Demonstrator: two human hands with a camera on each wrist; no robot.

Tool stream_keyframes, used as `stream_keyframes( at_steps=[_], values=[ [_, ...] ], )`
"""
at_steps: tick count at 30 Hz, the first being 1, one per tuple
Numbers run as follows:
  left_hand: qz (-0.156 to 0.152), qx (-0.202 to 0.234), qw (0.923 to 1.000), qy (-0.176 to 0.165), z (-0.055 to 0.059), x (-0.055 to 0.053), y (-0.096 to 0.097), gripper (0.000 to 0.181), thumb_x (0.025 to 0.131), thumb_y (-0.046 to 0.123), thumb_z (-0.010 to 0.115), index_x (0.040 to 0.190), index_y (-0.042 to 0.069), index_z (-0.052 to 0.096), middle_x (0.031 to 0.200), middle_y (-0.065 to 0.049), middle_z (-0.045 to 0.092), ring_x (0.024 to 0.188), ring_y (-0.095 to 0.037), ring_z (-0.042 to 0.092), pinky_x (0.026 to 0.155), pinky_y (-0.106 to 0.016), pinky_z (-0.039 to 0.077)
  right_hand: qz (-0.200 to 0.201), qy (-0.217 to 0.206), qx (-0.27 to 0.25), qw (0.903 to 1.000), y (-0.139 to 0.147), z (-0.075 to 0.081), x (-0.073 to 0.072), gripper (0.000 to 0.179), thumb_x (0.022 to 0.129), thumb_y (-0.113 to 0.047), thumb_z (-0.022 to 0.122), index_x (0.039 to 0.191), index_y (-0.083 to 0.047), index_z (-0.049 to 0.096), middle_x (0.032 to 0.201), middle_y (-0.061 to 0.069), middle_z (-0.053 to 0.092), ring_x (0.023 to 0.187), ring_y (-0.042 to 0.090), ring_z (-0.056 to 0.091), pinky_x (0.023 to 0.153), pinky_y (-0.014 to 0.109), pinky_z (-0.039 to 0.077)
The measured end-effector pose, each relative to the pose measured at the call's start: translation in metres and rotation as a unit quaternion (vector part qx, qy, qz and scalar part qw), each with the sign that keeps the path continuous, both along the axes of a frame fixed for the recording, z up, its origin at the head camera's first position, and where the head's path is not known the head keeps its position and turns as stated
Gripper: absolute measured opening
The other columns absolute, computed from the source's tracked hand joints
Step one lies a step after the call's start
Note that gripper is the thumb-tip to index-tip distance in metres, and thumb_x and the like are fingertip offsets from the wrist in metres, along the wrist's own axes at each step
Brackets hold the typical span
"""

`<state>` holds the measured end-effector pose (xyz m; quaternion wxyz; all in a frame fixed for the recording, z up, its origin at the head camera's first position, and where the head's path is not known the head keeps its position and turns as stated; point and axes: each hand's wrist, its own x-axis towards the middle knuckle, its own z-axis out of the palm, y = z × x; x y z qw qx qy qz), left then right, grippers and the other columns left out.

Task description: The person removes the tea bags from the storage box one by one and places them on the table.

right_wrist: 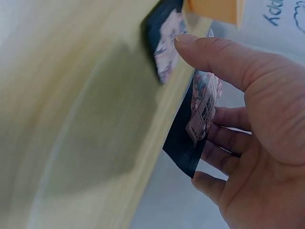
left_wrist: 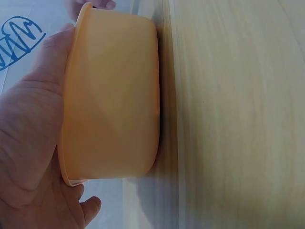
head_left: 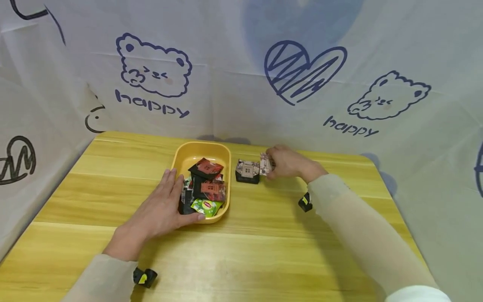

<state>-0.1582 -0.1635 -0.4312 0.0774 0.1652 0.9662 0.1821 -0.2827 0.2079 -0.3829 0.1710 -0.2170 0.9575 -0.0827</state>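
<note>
My left hand (head_left: pixel 160 209) grips the side of a yellow plastic tub (head_left: pixel 229 172), its fingers along the left rim and its thumb at the near edge. Inside the tub lie several tea sachets, among them a black and red one (head_left: pixel 213 189) and a green one (head_left: pixel 205 206). To the right of the tub, my right hand (head_left: pixel 288 162) holds a black and pink patterned tea sachet (right_wrist: pixel 193 124) between thumb and fingers. A similar sachet (head_left: pixel 247 171) lies on the table just left of that hand.
The tub and sachets stand on a wood-grain table (head_left: pixel 234 264). Behind it hangs a pale cloth (head_left: pixel 234 92) with bear and heart drawings. Small black and yellow devices (head_left: pixel 145 277) are seen at both wrists.
</note>
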Motion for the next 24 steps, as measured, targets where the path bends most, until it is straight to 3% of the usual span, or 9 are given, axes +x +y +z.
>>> stream_keyframes(
  at_steps=[10, 14, 18, 24],
  values=[
    [0.002, 0.002, 1.0, -0.001, 0.001, 0.001, 0.0, 0.135, 0.082, 0.088, 0.062, 0.166, -0.006, 0.015, 0.175, -0.028, -0.001, 0.163, -0.045, -0.001, 0.129, -0.063, 0.017, -0.006, -0.043, 0.0, 0.9991, 0.015, -0.025, -0.011, 0.077, 0.087, -0.032, 0.087, 0.146, 0.003, 0.053, 0.111, 0.01, 0.065, 0.104, 0.027, 0.06, 0.095, 0.045, 0.056],
    [0.003, 0.005, 1.0, -0.003, 0.001, 0.001, -0.001, 0.136, 0.081, 0.09, 0.06, 0.166, -0.006, 0.014, 0.175, -0.028, -0.002, 0.163, -0.045, -0.002, 0.129, -0.064, 0.017, -0.013, -0.065, 0.009, 0.9978, 0.015, -0.031, -0.013, 0.084, 0.091, -0.033, 0.085, 0.156, 0.002, 0.044, 0.133, 0.016, 0.063, 0.124, 0.033, 0.059, 0.108, 0.05, 0.052],
    [0.001, 0.005, 1.0, -0.002, 0.002, 0.002, -0.001, 0.137, 0.08, 0.092, 0.058, 0.166, -0.006, 0.015, 0.174, -0.029, -0.002, 0.163, -0.046, -0.001, 0.129, -0.065, 0.017, -0.018, -0.078, 0.023, 0.9965, 0.015, -0.034, -0.014, 0.092, 0.093, -0.036, 0.082, 0.162, 0.0, 0.035, 0.159, 0.021, 0.048, 0.149, 0.04, 0.043, 0.123, 0.054, 0.04],
    [-0.002, 0.008, 1.0, -0.003, 0.001, 0.001, 0.001, 0.14, 0.079, 0.095, 0.055, 0.166, -0.006, 0.014, 0.174, -0.029, -0.001, 0.163, -0.046, -0.001, 0.128, -0.065, 0.017, -0.018, -0.083, 0.035, 0.9958, 0.015, -0.036, -0.015, 0.09, 0.094, -0.039, 0.082, 0.163, -0.003, 0.036, 0.161, 0.02, 0.045, 0.151, 0.04, 0.04, 0.122, 0.055, 0.04]
  ],
)
